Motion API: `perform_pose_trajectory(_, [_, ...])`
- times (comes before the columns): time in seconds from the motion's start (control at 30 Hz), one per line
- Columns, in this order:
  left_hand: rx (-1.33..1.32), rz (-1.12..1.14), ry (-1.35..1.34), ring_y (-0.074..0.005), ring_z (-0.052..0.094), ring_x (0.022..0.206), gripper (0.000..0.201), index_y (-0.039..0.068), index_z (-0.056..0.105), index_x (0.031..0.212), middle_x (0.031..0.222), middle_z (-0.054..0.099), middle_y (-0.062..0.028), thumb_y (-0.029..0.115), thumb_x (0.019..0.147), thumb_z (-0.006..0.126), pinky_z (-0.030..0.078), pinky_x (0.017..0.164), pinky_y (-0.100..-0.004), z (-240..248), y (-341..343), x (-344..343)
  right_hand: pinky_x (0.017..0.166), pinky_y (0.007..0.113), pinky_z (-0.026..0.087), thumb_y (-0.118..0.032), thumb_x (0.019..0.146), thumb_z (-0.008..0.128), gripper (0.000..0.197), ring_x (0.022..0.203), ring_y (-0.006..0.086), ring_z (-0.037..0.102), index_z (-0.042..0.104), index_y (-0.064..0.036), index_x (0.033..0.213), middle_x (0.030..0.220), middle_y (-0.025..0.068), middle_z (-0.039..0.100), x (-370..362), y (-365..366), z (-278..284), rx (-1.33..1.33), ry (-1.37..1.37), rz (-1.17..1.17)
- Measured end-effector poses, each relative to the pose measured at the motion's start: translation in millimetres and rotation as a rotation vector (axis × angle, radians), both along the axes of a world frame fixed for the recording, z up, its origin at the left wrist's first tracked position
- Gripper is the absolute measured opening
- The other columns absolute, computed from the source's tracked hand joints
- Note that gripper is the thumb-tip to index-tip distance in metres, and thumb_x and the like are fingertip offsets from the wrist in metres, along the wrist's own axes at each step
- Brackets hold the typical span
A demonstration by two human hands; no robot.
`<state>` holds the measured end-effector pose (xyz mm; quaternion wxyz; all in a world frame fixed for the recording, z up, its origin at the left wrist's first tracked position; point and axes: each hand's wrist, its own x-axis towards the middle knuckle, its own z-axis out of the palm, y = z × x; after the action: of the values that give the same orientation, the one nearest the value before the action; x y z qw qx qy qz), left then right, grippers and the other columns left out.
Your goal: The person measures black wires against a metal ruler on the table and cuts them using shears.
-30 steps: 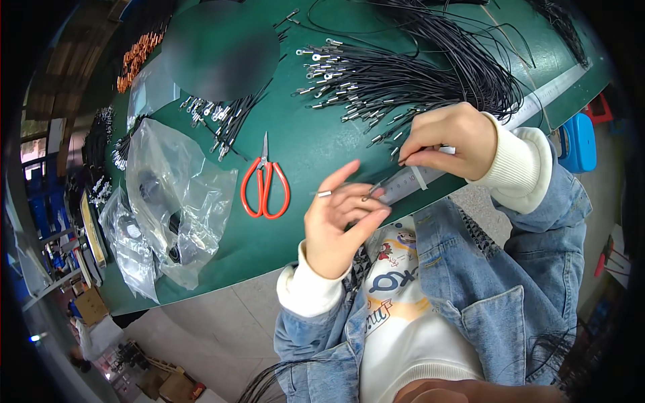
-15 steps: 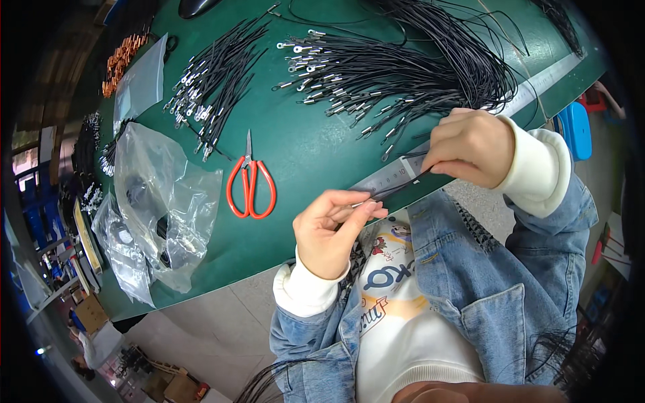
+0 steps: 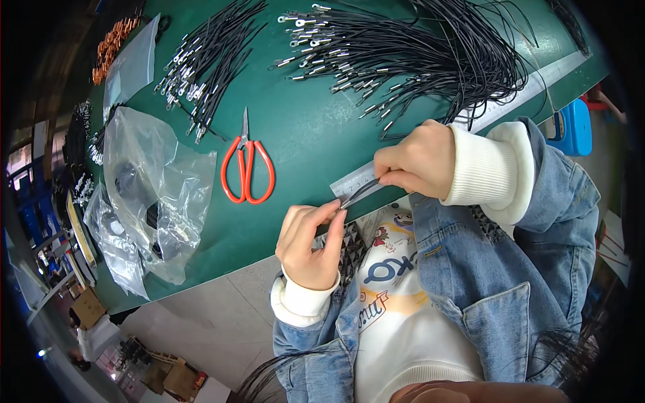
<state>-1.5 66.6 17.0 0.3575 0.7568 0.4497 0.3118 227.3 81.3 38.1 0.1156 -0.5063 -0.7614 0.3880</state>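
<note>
The short black wire [image 3: 359,193] stretched between the two hands looks thin and slick, so it could slip out of the fingertip pinch at either end; a small twist of the wrist would likely be enough. It sits right at the near edge of the green tabletop [image 3: 302,134], over the person's lap, so a dropped piece would probably fall off the edge rather than stay on the surface. Pulling it crooked against the pale metal ruler [image 3: 359,180] would also throw off any reading taken there.

The left hand [image 3: 309,238] is mostly closed, thumb and forefinger pinched on the wire's near end, the other fingers curled loosely. The right hand [image 3: 416,160] is closed in a tight fist-like pinch on the other end, pressing down on the ruler.

Farther out lie red-handled scissors [image 3: 247,168], blades shut, well apart from both hands. To the left are crumpled clear plastic bags [image 3: 154,195]. Beyond the right hand spreads a big heap of black wires with metal terminals [image 3: 416,57], near enough that a sleeve could drag some loose.
</note>
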Motion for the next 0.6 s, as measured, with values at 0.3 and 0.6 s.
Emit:
perform_pose_trajectory(0.3, [0.194, 0.024, 0.11, -0.0222, 0.051, 0.067, 0.023, 0.0, 0.066, 0.087, 0.081, 0.056, -0.008, -0.008, 0.066, 0.071, 0.041, 0.058, -0.0311, -12.4, -4.0, -2.3, 0.059, 0.039, 0.051, -0.016, 0.079, 0.059, 0.011, 0.06, 0.0318, 0.062, 0.062, -0.0058, 0.076, 0.062, 0.0122, 0.062, -18.1, 1.5, -1.6, 0.017, -0.091, 0.042])
perform_pose_trajectory(0.6, [0.182, 0.004, 0.129, -0.0201, 0.051, 0.072, 0.022, 0.0, 0.068, 0.086, 0.08, 0.057, -0.0074, -0.009, 0.066, 0.071, 0.041, 0.06, -0.0278, -13.7, -1.3, 0.1, 0.051, 0.037, 0.049, -0.013, 0.074, 0.062, 0.011, 0.052, 0.0301, 0.059, 0.058, -0.0061, 0.067, 0.055, 0.0101, 0.058, -22.7, -1.7, -4.1, 0.042, -0.16, 0.004])
